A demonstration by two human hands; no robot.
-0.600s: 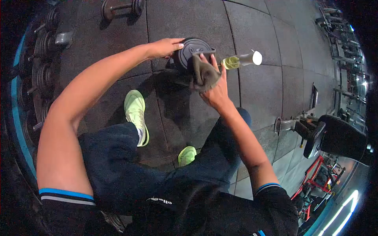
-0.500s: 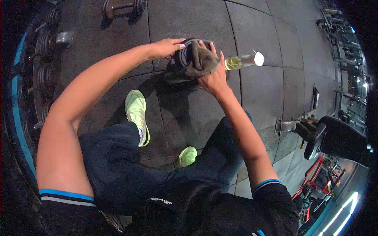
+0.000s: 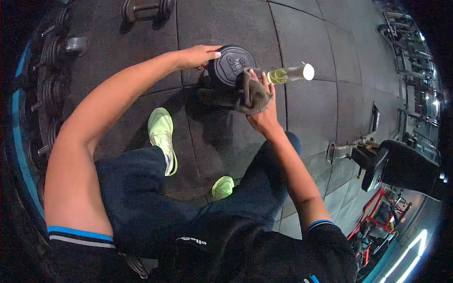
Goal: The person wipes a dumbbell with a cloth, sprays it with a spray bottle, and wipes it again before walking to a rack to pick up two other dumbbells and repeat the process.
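A black dumbbell [image 3: 230,65] is in front of me, its round end with raised numbers and lettering facing up toward the camera. My left hand [image 3: 198,56] grips the rim of that end from the left, thumb on top. A crumpled brown-grey cloth [image 3: 255,94] is in my right hand [image 3: 265,113], pressed against the lower right edge of the dumbbell's face. The lower part of the dumbbell is in shadow and hard to make out. Just right of the cloth is a clear bottle [image 3: 278,77] of yellow-green liquid with a white top.
Another dumbbell [image 3: 147,10] lies on the dark tiled floor at the top. Racked dumbbells [image 3: 52,85] line the left side. A black padded bench [image 3: 406,167] and red-framed equipment [image 3: 377,214] stand to the right. My yellow-green shoes [image 3: 162,129] are on the floor below the dumbbell.
My right hand has slid the cloth down and to the right across the dumbbell's end, uncovering the lettering. My left hand keeps its hold on the rim.
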